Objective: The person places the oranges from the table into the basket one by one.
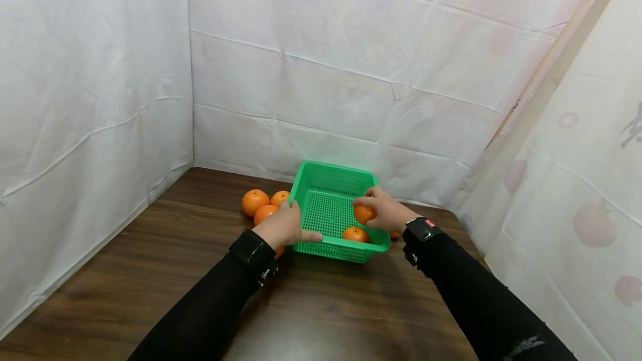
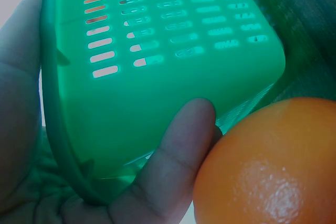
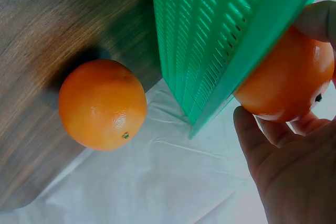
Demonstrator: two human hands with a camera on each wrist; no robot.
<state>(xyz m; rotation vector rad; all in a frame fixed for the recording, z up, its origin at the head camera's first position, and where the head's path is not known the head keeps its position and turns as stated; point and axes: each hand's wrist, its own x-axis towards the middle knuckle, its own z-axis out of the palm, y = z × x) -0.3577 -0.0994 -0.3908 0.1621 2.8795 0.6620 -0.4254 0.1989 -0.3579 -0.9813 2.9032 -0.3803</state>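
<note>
A green plastic basket point(image 1: 333, 169) with slotted walls stands on the table. My left hand point(image 1: 285, 226) holds its left front rim, and the left wrist view has fingers on both sides of the basket wall point(image 2: 131, 108). My right hand point(image 1: 390, 211) grips an orange point(image 1: 364, 214) over the right side of the basket. In the right wrist view this held orange point(image 3: 294, 80) is close against the basket rim, with fingers around it. Another orange point(image 1: 356, 234) lies inside, at the front right corner.
Several oranges point(image 1: 254, 203) are grouped left of the basket, partly behind my left hand. One orange point(image 3: 102, 104) sits on the wooden table point(image 1: 321, 305) just right of the basket. White cloth point(image 1: 301, 71) hangs behind the table and on both sides.
</note>
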